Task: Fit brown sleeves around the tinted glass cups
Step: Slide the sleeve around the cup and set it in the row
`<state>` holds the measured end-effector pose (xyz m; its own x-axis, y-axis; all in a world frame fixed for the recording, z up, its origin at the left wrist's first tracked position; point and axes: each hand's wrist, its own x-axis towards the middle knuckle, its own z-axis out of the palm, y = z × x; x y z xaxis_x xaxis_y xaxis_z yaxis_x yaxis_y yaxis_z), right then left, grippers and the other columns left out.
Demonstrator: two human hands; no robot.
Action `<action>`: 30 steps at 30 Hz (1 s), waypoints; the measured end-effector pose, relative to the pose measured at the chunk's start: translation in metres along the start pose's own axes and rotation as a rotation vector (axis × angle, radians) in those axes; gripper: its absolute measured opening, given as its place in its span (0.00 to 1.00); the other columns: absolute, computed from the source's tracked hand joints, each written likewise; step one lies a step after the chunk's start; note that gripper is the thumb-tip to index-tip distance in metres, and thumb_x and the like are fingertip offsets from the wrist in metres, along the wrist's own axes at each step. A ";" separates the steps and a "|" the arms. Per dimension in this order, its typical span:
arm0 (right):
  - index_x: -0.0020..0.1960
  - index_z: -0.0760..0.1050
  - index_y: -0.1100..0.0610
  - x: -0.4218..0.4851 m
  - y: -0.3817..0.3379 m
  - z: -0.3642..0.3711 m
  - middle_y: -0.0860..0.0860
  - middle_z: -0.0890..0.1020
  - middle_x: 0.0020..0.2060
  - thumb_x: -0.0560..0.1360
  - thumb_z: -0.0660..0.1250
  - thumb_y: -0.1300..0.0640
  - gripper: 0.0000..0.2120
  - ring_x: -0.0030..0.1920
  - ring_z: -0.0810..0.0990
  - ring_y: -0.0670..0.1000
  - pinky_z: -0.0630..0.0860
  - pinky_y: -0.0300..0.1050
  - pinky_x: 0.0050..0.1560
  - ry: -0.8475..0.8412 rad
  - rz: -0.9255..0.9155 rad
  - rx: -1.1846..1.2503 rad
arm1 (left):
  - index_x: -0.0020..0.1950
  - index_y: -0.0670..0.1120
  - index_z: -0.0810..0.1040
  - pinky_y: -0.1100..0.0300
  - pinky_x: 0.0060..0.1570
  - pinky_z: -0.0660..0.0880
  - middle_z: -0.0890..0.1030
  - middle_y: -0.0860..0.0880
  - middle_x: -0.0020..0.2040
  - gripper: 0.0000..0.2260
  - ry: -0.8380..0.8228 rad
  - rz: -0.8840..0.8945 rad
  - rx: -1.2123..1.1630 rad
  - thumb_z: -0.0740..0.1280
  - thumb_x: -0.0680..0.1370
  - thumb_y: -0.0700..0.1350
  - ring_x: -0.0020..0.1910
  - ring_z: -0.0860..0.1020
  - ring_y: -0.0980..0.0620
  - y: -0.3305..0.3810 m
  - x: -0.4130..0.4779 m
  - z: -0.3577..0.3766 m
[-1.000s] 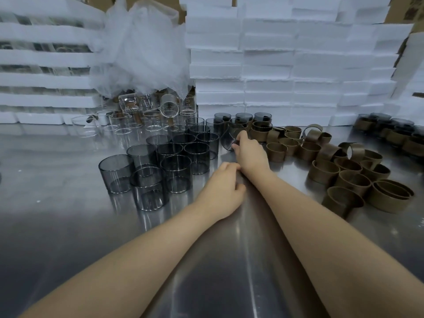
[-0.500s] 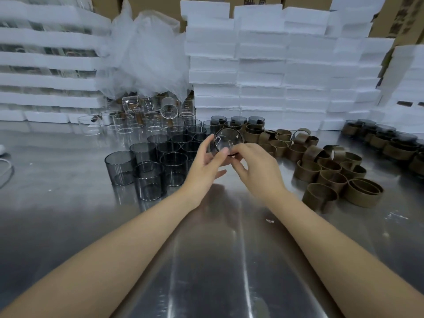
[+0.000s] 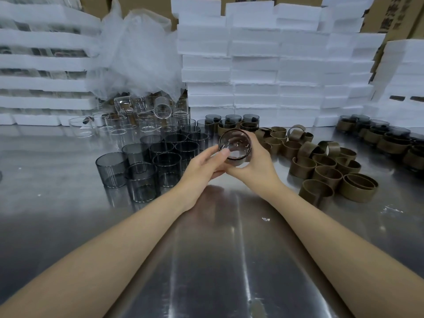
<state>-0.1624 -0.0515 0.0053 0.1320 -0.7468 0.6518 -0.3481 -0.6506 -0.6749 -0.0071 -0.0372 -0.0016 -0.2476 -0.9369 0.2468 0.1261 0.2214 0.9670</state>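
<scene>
Both forearms reach fwd, L hand & R hand meet at centre, fingers curled round one cup.

one held cup, roughly a dozen bare tinted cups, roughly twenty loose brown sleeves

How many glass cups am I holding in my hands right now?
1. The tinted glass cup is gripped between the left hand and right hand, raised above the metal table. No second cup shows in the hands.
</scene>
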 end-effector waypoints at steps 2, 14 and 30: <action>0.60 0.69 0.38 0.000 0.000 0.001 0.35 0.79 0.52 0.64 0.78 0.54 0.30 0.56 0.78 0.37 0.72 0.30 0.55 -0.026 0.006 -0.012 | 0.60 0.49 0.79 0.61 0.57 0.75 0.84 0.48 0.55 0.16 0.015 0.001 -0.017 0.66 0.78 0.57 0.53 0.82 0.53 -0.001 0.001 -0.001; 0.64 0.71 0.61 -0.004 -0.003 0.008 0.53 0.77 0.59 0.69 0.75 0.68 0.26 0.59 0.78 0.49 0.74 0.43 0.61 -0.225 -0.192 -0.073 | 0.65 0.39 0.74 0.48 0.57 0.78 0.82 0.38 0.57 0.29 0.145 -0.085 -0.172 0.66 0.75 0.60 0.56 0.82 0.44 0.000 0.006 -0.004; 0.60 0.70 0.52 -0.005 -0.005 0.009 0.47 0.78 0.53 0.62 0.66 0.71 0.29 0.54 0.78 0.45 0.72 0.34 0.54 -0.191 -0.059 -0.009 | 0.59 0.44 0.80 0.54 0.57 0.78 0.84 0.44 0.54 0.18 0.036 -0.073 -0.144 0.67 0.76 0.55 0.55 0.83 0.47 -0.002 0.008 -0.008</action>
<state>-0.1532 -0.0454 0.0026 0.3255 -0.7208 0.6119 -0.3427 -0.6931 -0.6342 -0.0017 -0.0470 -0.0025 -0.2269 -0.9587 0.1716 0.2464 0.1140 0.9625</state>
